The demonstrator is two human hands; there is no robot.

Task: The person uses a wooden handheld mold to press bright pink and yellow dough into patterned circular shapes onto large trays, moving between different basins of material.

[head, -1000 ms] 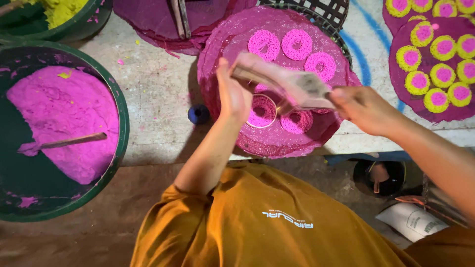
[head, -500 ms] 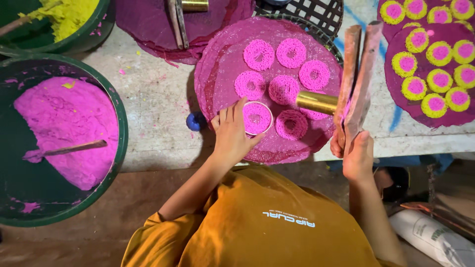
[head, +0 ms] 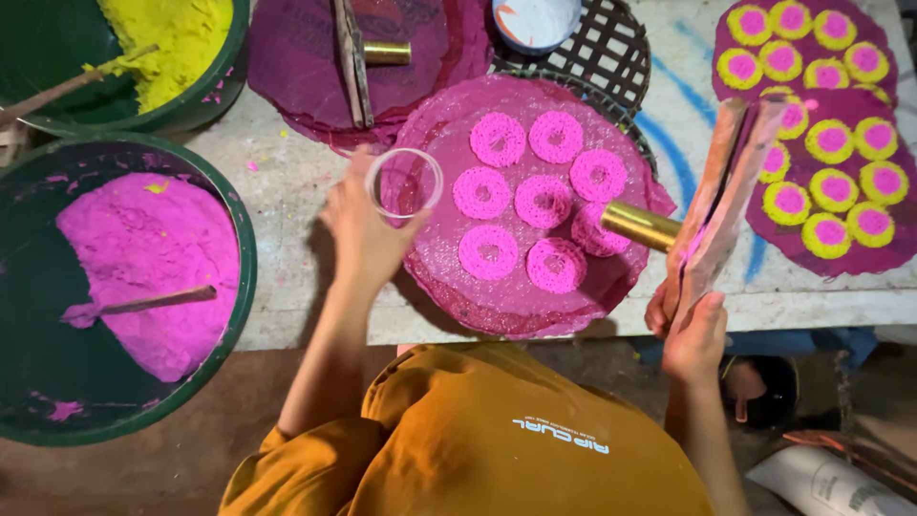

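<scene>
My left hand (head: 361, 229) holds a small clear plastic cup (head: 405, 182) at the left rim of a round tray covered in pink cloth (head: 435, 134). Several pink dough rings (head: 543, 201) lie on that cloth. Upright at the tray's right edge is a long wooden press (head: 731, 186) with a brass cylinder (head: 638, 225) at its side. My right hand (head: 690, 330) grips the press at its lower end. My orange shirt (head: 497, 430) fills the bottom of the view.
At the left, a green tub (head: 250, 277) holds pink dough with a stick in it. A second tub (head: 205, 96) holds yellow dough. Behind it lie a purple cloth with another press (head: 349, 57), a woven basket (head: 611, 48) and a white bowl (head: 535, 19). Yellow-and-pink discs (head: 831, 143) are at the right.
My left hand has lifted the clear cup off a pink ring and carried it left to the tray's rim. The press stays upright in my right hand.
</scene>
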